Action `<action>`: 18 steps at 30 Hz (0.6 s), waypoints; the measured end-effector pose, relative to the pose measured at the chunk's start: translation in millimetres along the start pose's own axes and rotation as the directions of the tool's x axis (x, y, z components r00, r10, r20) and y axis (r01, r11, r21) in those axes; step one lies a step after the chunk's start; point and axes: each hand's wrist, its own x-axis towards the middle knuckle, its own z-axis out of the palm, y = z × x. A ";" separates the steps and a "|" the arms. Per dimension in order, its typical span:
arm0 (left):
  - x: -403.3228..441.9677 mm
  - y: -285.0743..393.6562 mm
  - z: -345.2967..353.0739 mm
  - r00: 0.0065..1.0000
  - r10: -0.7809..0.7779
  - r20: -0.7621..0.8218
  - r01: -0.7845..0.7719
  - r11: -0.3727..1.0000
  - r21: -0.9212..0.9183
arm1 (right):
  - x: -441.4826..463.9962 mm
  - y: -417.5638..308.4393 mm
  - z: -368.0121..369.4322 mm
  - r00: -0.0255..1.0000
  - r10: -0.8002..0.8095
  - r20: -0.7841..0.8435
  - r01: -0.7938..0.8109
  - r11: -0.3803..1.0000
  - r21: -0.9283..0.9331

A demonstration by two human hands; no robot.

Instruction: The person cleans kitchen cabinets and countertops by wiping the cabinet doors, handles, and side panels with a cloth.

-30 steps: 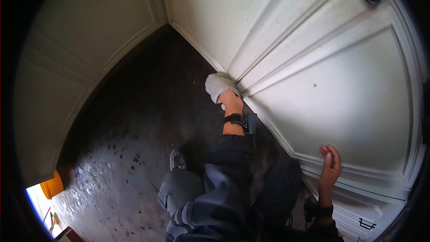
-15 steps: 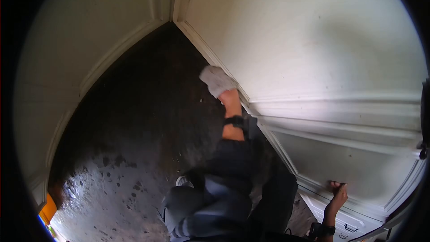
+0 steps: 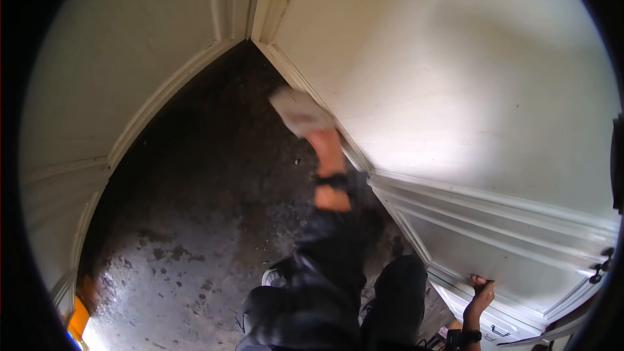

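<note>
In front of me my left hand reaches down and holds a light grey cloth against the bottom edge of a white panelled door. The cloth covers the fingers and is blurred by motion. A dark band circles that wrist. At the lower right, my right hand has its fingers curled against the lower panel of the same white surface; whatever lies inside them, if anything, is hidden. That wrist wears a dark band too.
Another white panelled surface rises on the left and meets the door in a corner. The dark floor is worn and speckled. My bent knees are close below. White drawers with dark handles stand at lower right; something orange is at lower left.
My left hand and the cloth have shifted a little up and left along the door's bottom edge. My right hand sits slightly lower and further left. The view has shifted slightly.
</note>
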 end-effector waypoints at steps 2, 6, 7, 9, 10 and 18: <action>-48.0 28.6 -3.8 0.999 0.030 -0.044 -0.034 0.995 -0.097 | 6.3 7.4 -10.2 0.999 0.038 0.034 -0.036 0.998 -0.052; -101.6 65.5 -19.0 0.993 0.088 -0.075 -0.104 0.966 -0.236 | 6.4 3.7 -12.0 0.998 0.024 0.065 -0.020 0.998 -0.060; -107.5 67.9 -20.4 0.992 0.097 -0.086 -0.116 0.961 -0.250 | 3.8 -4.4 -9.1 0.996 0.041 0.079 -0.032 0.993 -0.116; -107.1 58.6 -24.8 0.988 0.114 -0.109 -0.139 0.956 -0.259 | 6.3 -3.8 -6.1 0.996 0.031 0.083 -0.024 0.997 -0.080; -100.0 49.2 -29.0 0.986 0.116 -0.118 -0.143 0.957 -0.251 | 3.4 -4.0 -8.6 0.996 0.032 0.081 -0.027 0.997 -0.071; 87.2 -86.7 -8.8 0.998 0.056 -0.018 -0.057 0.997 -0.043 | 1.8 -2.0 -10.8 0.997 0.023 0.071 -0.017 0.996 -0.083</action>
